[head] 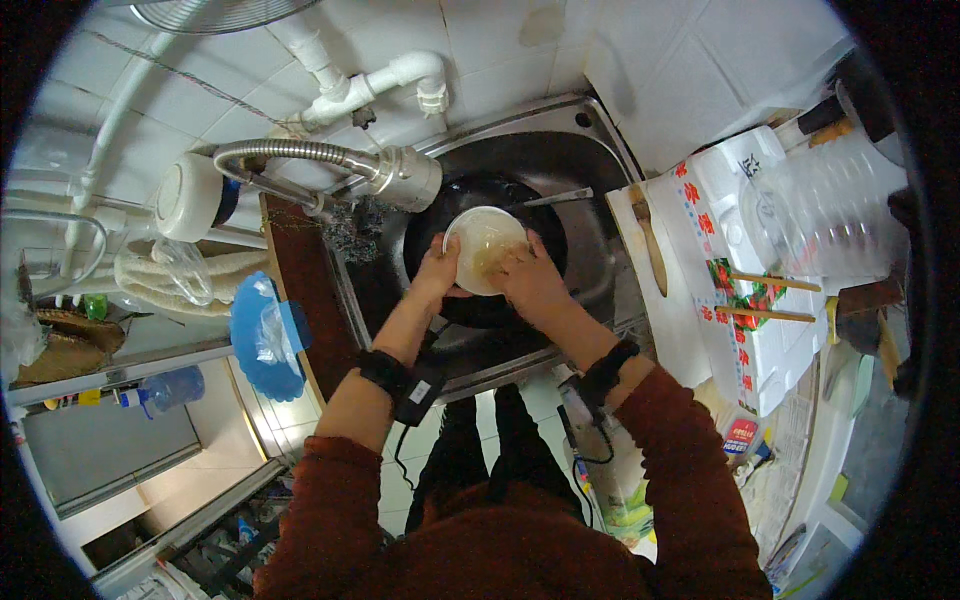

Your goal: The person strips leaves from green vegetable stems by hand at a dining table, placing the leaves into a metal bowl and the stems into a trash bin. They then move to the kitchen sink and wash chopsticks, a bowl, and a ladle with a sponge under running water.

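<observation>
My left hand (pixel 436 268) grips the left rim and side of a white bowl (pixel 478 225) holding cloudy, yellowish contents. My right hand (pixel 531 276) lies at the bowl's right side, its fingers reaching over the rim into the bowl; whether they pinch anything is hidden. Beneath the bowl a dark round pan (pixel 551 225) sits in the stainless steel sink (pixel 600 259). A utensil with a metal handle (pixel 559 196) leans out over the pan's far right edge. The faucet head (pixel 411 178) hangs just beyond the bowl, to its left.
Steel wool (pixel 360 231) lies at the sink's left edge. A blue scalloped plastic dish (pixel 266 337) is farther left. On the right are a wooden-handled tool (pixel 649 240), a white foam box (pixel 750 187), wooden sticks (pixel 776 281) and a clear ribbed plastic container (pixel 832 210). White pipes (pixel 367 90) run along the tiled wall.
</observation>
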### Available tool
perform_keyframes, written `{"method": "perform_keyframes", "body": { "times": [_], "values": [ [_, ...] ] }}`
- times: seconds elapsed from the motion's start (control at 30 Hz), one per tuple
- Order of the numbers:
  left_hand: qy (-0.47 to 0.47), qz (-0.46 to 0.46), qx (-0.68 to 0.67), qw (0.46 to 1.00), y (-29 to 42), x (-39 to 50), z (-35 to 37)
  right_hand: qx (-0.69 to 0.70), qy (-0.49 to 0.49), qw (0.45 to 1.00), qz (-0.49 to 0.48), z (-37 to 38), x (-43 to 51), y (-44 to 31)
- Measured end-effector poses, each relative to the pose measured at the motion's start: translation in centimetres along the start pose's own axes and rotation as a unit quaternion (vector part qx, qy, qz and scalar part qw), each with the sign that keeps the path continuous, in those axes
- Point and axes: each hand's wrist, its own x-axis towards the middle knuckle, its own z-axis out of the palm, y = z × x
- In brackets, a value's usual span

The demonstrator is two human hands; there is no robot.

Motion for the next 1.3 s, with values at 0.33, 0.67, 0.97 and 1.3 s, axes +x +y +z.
{"method": "perform_keyframes", "body": {
  "times": [0.33,0.67,0.97,1.3],
  "values": [
    [0.065,0.099,-0.092,0.989,0.3,-2.7,-0.4,0.119,0.045,0.991,0.033,-2.5,2.9,-4.2],
    [0.078,0.139,-0.108,0.981,0.5,-3.9,-0.5,0.134,0.036,0.988,0.072,-0.8,2.9,-5.0],
    [0.127,0.137,-0.11,0.976,1.1,-4.9,0.2,0.181,0.012,0.981,0.074,-2.0,3.5,-5.9],
    [-0.076,-0.091,-0.237,0.964,1.9,-4.5,-4.1,0.671,-0.04,0.68,0.292,-3.4,2.8,-1.7]
  ]
}}
